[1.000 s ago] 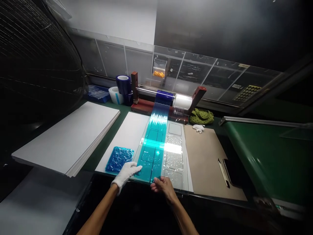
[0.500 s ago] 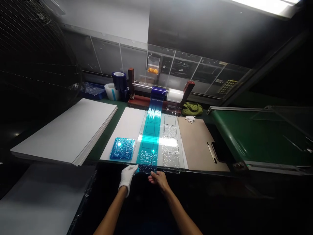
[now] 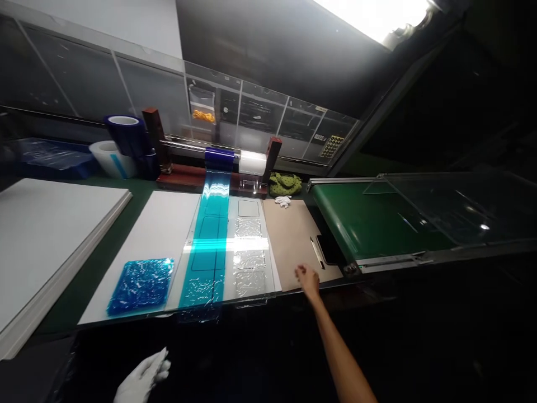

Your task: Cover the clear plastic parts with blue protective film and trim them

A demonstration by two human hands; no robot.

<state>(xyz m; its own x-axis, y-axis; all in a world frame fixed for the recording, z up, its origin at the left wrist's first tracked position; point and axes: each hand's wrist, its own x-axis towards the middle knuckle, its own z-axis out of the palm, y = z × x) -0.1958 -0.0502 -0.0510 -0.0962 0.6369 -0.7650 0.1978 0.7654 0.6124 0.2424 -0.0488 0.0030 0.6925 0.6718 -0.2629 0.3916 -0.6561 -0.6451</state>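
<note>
My bare right hand reaches over the brown board, its fingers curled loosely near the board's front edge and a slim knife-like tool; nothing shows in it. My white-gloved left hand hangs low below the table edge, fingers apart, holding nothing. A strip of blue film runs from its roll down over a clear panel with several square pieces. A blue-covered square lies on the white sheet.
A stack of white boards fills the left. Tape rolls and a blue tray stand at the back left. A green conveyor with a clear cover runs right. A dark phone, green pouch and spare gloves lie nearby.
Both hands let go of the film's front end. My right hand moved right onto the brown board, my left dropped below the table edge. The view swung right.
</note>
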